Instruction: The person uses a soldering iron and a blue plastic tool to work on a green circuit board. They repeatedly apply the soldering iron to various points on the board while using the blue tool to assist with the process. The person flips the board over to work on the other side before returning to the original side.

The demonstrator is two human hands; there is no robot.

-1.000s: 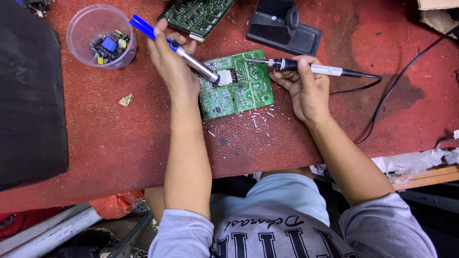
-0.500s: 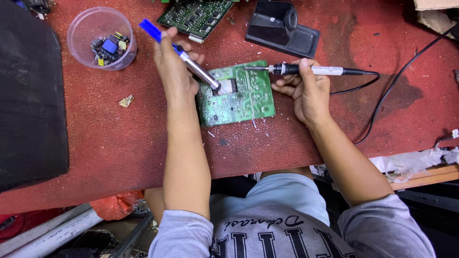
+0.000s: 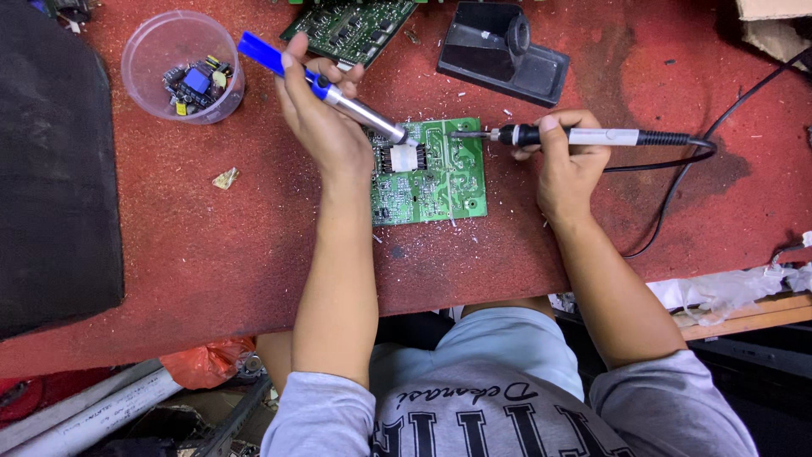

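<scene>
Brown cardboard box at top right corner; no labels, signs, screens.

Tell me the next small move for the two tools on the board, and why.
Probably bring the pump nozzle over beside the iron tip. The left hand holds the nozzle at the white part, while the right hand rests the tip further right on the board, so the two are apart.

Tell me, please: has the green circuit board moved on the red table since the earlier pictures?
Yes. The green circuit board has turned and shifted slightly toward the black soldering iron stand, judged against that stand.
</scene>
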